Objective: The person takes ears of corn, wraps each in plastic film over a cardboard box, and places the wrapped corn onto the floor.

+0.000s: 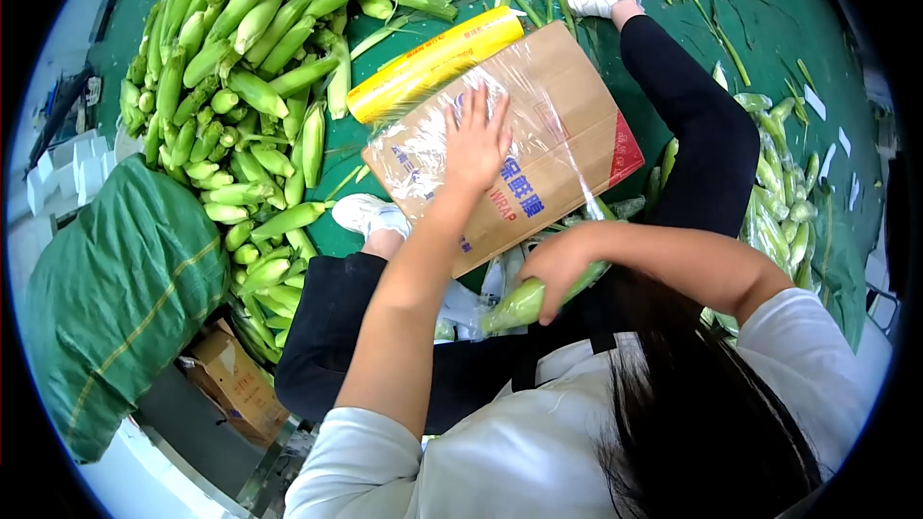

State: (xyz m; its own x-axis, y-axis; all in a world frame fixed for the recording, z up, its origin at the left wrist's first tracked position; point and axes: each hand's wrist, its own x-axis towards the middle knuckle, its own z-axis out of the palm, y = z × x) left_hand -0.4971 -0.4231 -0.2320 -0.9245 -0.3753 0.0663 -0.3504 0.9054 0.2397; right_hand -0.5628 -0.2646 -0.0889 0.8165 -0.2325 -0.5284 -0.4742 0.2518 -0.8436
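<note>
My left hand lies flat with fingers spread on a cardboard box covered in clear film. Below the box's right part, near my lap, my right hand grips a green corn cob that looks wrapped in clear film. A yellow box of film roll lies along the upper left edge of the cardboard box. Clear film stretches over the box top and down its right side.
A large heap of green corn fills the left and top. A green sack stands at the far left, with an opened carton beside it. Wrapped cobs lie on the right. Leaf scraps litter the green floor.
</note>
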